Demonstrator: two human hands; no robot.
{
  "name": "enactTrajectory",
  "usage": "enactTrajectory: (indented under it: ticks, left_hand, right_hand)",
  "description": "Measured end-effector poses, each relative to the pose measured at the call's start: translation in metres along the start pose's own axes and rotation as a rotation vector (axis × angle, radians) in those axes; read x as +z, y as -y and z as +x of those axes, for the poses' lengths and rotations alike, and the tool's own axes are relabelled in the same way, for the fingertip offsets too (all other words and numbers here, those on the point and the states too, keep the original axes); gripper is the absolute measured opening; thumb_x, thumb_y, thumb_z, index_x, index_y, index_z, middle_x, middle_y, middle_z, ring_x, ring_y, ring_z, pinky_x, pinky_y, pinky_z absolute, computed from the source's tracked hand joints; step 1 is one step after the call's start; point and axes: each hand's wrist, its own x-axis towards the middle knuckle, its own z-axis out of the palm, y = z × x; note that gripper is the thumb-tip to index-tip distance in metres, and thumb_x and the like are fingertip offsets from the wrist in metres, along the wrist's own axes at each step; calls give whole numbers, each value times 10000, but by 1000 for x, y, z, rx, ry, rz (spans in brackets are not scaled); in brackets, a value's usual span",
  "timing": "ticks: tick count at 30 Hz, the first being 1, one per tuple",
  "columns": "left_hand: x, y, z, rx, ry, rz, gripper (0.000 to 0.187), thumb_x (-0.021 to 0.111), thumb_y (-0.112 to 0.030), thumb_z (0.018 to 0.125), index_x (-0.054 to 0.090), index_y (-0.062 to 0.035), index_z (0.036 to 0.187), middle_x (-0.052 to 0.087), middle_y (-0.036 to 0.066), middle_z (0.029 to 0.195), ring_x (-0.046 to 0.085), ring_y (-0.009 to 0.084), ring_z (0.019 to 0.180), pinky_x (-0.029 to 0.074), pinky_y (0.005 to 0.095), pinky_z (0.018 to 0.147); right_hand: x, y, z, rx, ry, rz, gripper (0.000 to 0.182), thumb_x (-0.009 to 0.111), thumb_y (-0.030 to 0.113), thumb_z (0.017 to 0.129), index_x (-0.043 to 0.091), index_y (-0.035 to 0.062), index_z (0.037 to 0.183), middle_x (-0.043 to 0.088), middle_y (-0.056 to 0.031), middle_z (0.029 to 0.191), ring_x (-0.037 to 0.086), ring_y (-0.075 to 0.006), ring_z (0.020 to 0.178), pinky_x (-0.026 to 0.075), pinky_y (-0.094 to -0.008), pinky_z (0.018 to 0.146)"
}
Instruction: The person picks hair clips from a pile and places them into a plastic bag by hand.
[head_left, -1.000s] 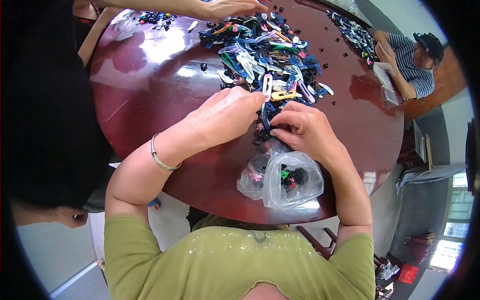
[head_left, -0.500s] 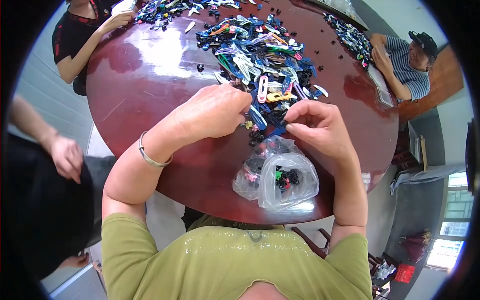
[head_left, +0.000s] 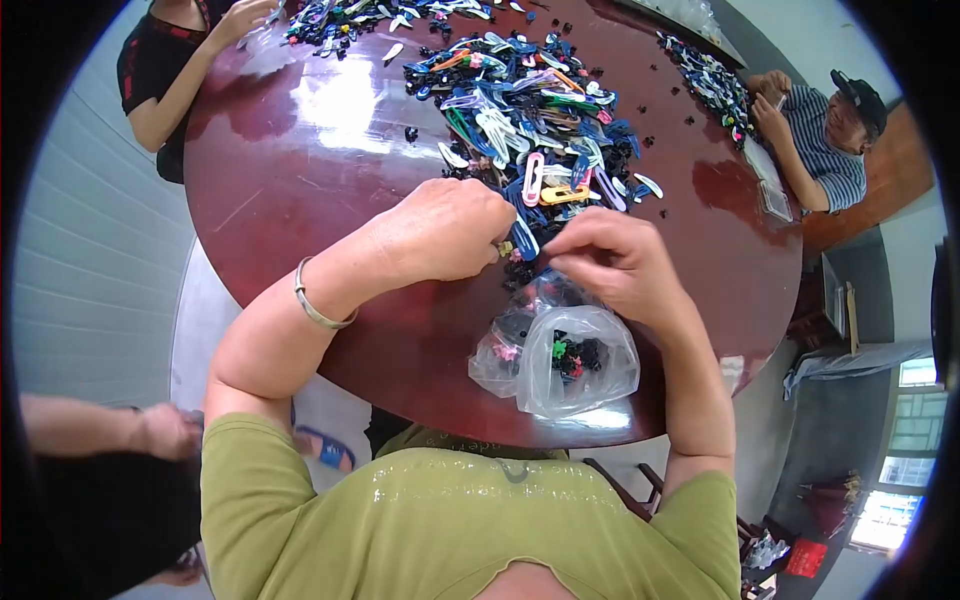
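My left hand (head_left: 450, 232) is closed at the near edge of the hair clip pile (head_left: 530, 130), its fingertips beside a small yellow flower-shaped clip (head_left: 505, 248). The fingers hide whatever they may hold. Close by lies a navy snap hair clip (head_left: 525, 240). My right hand (head_left: 618, 262) is bent into a pinch to the right of the left one, slightly blurred; anything between thumb and forefinger is too small to make out. Below both hands stands an open clear plastic bag (head_left: 578, 395) containing small black, green and red clips (head_left: 575, 355). Another part of clear plastic (head_left: 495, 355) lies against its left side.
The round dark-red table (head_left: 290, 200) carries further clip heaps at the top left (head_left: 350, 20) and right (head_left: 705, 80). A person in a striped shirt (head_left: 825, 140) sits at right, one in black (head_left: 165, 70) at upper left. Another person's arm (head_left: 100, 428) shows at lower left.
My right hand has moved left, closer to my left hand. The view has shifted a little. The person at lower left has moved their arm, and the seated person at right has raised their hands.
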Motion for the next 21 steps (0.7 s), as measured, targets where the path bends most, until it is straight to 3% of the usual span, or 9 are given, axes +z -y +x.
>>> enactTrajectory:
  ticks: [3,6,10,14,15,21]
  left_hand:
    - [1,2,0,8,15,-18,109,684,-109,757,682,-25,827,682,177,785,666,364,803,517,455,714]
    - [-1,4,-1,19,39,-21,147,693,-108,746,679,-23,865,684,176,801,665,364,819,518,452,726]
    - [-5,0,-3,7,76,-21,241,730,-143,719,660,-11,907,685,171,834,665,366,845,519,447,743]
    - [-6,-8,-7,31,77,25,340,774,-229,716,619,10,901,681,165,836,668,362,847,523,445,746]
    - [-7,-12,-7,20,77,23,362,782,-249,716,610,13,897,680,164,833,669,360,846,524,445,746]
    - [7,-11,-7,41,-31,56,371,778,-276,743,595,6,901,682,166,832,674,356,838,529,450,745]
  right_hand:
    - [15,-10,10,-182,79,-62,129,744,34,785,731,63,910,642,-73,836,638,-214,732,498,-308,651]
    - [13,-14,11,-190,61,-308,147,740,61,786,739,91,930,637,-83,835,642,-275,754,515,-352,671]
    - [7,-15,10,-179,-90,-446,160,733,67,793,739,109,948,625,-63,813,641,-253,747,511,-344,659]
    - [6,-3,9,-124,72,-185,139,756,62,765,738,88,901,618,-69,807,620,-218,706,497,-314,637]
    - [6,2,8,-21,146,-140,137,773,88,752,738,83,885,624,-81,813,627,-235,723,502,-332,649]
    - [8,-2,9,-35,185,-332,161,781,154,744,744,84,884,647,-90,838,645,-283,761,515,-385,687]
